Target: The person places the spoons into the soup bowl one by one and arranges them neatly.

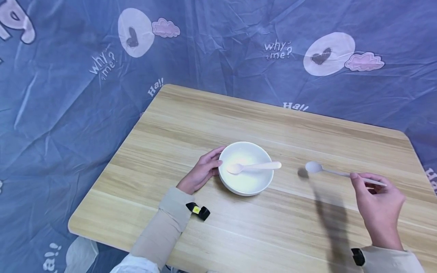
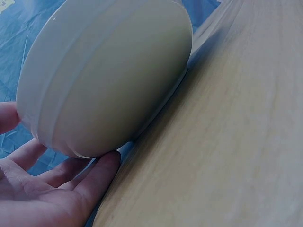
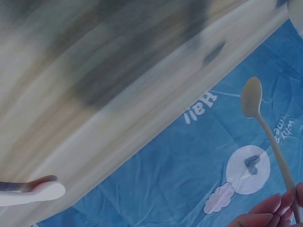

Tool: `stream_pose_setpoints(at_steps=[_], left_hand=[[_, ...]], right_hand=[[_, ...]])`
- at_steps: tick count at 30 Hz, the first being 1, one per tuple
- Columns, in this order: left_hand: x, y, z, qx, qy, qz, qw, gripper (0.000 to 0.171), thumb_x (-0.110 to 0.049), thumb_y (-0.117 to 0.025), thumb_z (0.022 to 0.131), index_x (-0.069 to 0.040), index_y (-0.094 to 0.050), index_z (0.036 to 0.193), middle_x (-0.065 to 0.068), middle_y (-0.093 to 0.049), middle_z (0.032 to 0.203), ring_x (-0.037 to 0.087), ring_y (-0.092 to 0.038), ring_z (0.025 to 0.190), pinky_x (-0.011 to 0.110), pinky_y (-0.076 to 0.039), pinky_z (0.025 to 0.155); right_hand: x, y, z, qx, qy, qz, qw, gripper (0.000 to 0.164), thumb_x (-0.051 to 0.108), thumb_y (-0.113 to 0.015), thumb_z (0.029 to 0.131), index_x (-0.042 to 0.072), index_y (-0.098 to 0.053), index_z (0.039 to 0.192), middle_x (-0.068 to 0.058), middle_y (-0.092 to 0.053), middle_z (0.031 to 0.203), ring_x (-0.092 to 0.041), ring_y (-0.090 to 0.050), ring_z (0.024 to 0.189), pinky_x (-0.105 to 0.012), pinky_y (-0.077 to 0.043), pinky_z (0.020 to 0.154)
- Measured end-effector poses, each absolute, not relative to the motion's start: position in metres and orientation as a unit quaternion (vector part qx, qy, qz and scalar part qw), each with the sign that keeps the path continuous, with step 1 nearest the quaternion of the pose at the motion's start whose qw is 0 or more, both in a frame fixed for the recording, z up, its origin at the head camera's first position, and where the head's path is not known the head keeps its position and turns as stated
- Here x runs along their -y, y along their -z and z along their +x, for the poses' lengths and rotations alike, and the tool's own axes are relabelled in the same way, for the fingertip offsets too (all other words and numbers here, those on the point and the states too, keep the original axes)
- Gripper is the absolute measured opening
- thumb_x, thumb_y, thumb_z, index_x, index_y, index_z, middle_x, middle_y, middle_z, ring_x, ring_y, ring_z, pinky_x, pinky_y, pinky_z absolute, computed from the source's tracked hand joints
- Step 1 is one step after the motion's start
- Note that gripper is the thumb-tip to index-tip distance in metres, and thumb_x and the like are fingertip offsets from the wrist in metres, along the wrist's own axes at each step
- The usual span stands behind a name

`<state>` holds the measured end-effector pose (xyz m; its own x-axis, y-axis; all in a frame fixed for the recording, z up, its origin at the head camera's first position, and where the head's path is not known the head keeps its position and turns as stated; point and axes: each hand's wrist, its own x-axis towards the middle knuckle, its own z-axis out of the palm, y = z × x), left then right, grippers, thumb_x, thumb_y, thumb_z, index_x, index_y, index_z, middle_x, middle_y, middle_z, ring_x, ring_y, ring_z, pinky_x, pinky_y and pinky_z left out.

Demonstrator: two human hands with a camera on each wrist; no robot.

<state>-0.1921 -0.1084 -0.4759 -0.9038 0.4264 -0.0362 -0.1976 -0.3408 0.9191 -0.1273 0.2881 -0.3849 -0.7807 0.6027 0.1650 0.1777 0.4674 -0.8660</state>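
A white bowl point(image 1: 246, 186) stands on the wooden table, and my left hand point(image 1: 202, 170) holds its left side. In the left wrist view the thumb point(image 2: 8, 117) is at the rim while the fingers point(image 2: 102, 177) touch the lower wall. A pale pink spoon point(image 1: 257, 166) lies in the bowl, its handle sticking out over the right rim. Off to the right, my right hand point(image 1: 380, 201) pinches the handle of a long white spoon point(image 1: 314, 167). That spoon is raised above the table, its head pointing left towards the bowl, with its shadow below.
The wooden table point(image 1: 205, 113) has a back edge against a blue printed cloth point(image 1: 222, 45), which also hangs along the left side. At the right wrist view's lower left lies a white object with a rounded end point(image 3: 49, 191); its kind is unclear.
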Motion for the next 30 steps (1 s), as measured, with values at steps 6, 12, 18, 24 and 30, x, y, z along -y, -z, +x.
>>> stream_pose_setpoints(at_steps=[6,12,18,24,30], left_hand=[[0.108,0.476,-0.193,-0.540,-0.813,0.107,0.191,0.058,-0.005,-0.046,0.092,-0.004,-0.027,0.148,0.019,-0.033,0.149,0.032,-0.042,0.127,0.028,-0.050,0.084],[0.108,0.476,-0.192,-0.540,-0.813,0.105,0.190,0.059,-0.005,-0.046,0.092,-0.004,-0.027,0.148,0.020,-0.033,0.149,0.030,-0.044,0.125,0.028,-0.050,0.084],[0.108,0.476,-0.192,-0.539,-0.814,0.107,0.189,0.059,-0.005,-0.045,0.092,-0.004,-0.026,0.148,0.020,-0.032,0.150,0.031,-0.043,0.127,0.029,-0.050,0.084],[0.109,0.476,-0.192,-0.537,-0.815,0.107,0.190,0.058,-0.005,-0.045,0.092,-0.003,-0.026,0.148,0.020,-0.032,0.149,0.032,-0.042,0.128,0.029,-0.050,0.085],[0.108,0.476,-0.192,-0.538,-0.815,0.104,0.192,0.058,-0.004,-0.045,0.093,-0.004,-0.027,0.148,0.019,-0.033,0.149,0.035,-0.041,0.128,0.029,-0.050,0.086]], right_hand=[[-0.283,0.381,-0.127,0.826,-0.458,-0.211,0.251,0.006,0.012,-0.071,0.080,0.011,-0.073,0.085,0.020,-0.062,0.067,0.005,-0.054,0.056,-0.007,-0.040,0.051],[-0.278,0.378,-0.125,0.824,-0.462,-0.196,0.262,0.005,0.010,-0.070,0.080,0.010,-0.073,0.085,0.020,-0.061,0.065,0.005,-0.054,0.055,-0.006,-0.041,0.053],[-0.272,0.376,-0.124,0.821,-0.464,-0.177,0.282,0.011,0.010,-0.072,0.080,0.001,-0.072,0.086,0.020,-0.061,0.062,0.006,-0.053,0.052,-0.007,-0.040,0.051],[-0.265,0.374,-0.122,0.823,-0.459,-0.155,0.298,0.014,0.009,-0.071,0.080,-0.004,-0.071,0.086,0.022,-0.061,0.061,0.005,-0.051,0.050,-0.008,-0.040,0.050],[-0.261,0.371,-0.122,0.820,-0.463,-0.143,0.305,0.015,0.007,-0.071,0.080,-0.006,-0.071,0.087,0.021,-0.061,0.061,0.003,-0.048,0.049,-0.009,-0.038,0.050]])
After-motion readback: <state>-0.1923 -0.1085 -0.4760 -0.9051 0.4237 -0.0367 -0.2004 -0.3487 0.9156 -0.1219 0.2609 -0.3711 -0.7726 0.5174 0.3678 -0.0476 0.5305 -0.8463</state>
